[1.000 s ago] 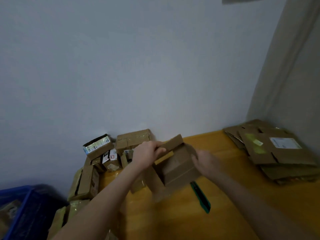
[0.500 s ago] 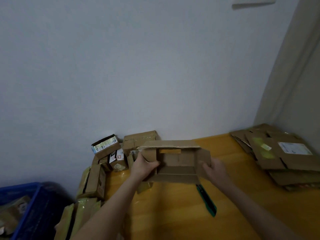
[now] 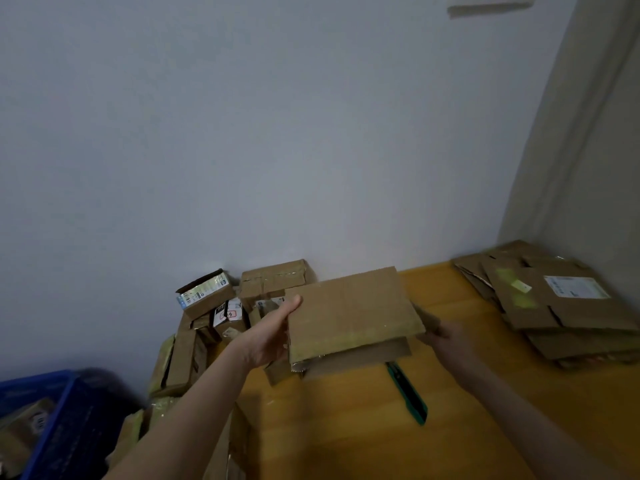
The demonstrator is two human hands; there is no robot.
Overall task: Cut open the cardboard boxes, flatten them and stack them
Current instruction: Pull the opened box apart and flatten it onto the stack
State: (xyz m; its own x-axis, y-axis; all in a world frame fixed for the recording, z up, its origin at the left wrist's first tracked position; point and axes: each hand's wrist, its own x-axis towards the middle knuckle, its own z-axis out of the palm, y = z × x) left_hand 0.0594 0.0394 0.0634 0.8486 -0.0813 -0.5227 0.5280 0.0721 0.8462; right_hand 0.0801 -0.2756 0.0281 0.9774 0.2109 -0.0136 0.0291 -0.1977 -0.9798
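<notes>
Pale grey walls are meeting in a corner above a glossy yellow wooden surface (image 3: 346,441), which is carrying everything. On its right side a stack of flattened brown cardboard sheets (image 3: 568,317) is lying against the wall. At the left, a jumble of small taped cardboard boxes (image 3: 214,317) is sitting beside a blue plastic crate (image 3: 59,410).

Between them, raised above the surface, a collapsed brown cardboard box (image 3: 349,310) is being held nearly flat. The left hand (image 3: 273,337) is clamping its left edge, thumb on top. The right hand (image 3: 450,341), dim, seems to be pinching a loose flap at the right corner. Directly below, a green-handled utility knife (image 3: 407,393) is lying on the surface.

As I judge it, the lower panel is sagging out, so the box could spring open when carried across and upset the uneven stack. A hand dropping low could also catch the knife, whose blade I cannot make out.
</notes>
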